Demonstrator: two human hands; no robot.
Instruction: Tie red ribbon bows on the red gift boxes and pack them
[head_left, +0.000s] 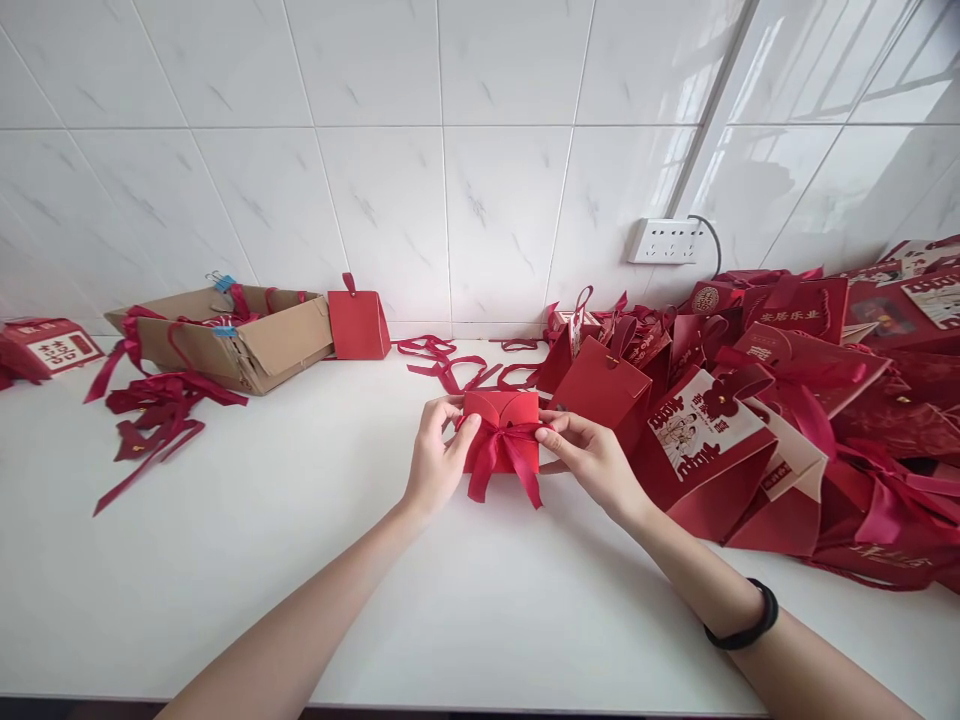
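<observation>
Between my two hands is a small red gift box (501,408) with curved overlapping flaps on top. A dark red ribbon (486,478) is tied in a bow across its front, and its two tails hang down. My left hand (442,445) pinches the box's left side, thumb in front near the bow's loop. On the opposite side my right hand (589,455) grips the box, thumb and fingers at the other loop. The fingers behind the box are partly hidden. A plain red box (600,395) stands just behind my right hand.
Red boxes and bags (810,400) heap along the right side. At the back left sit a cardboard box (289,345) of ribbons and an upright red box (358,325). Loose ribbons (161,400) lie on the white table (300,560). A power strip (666,241) is on the tiled wall.
</observation>
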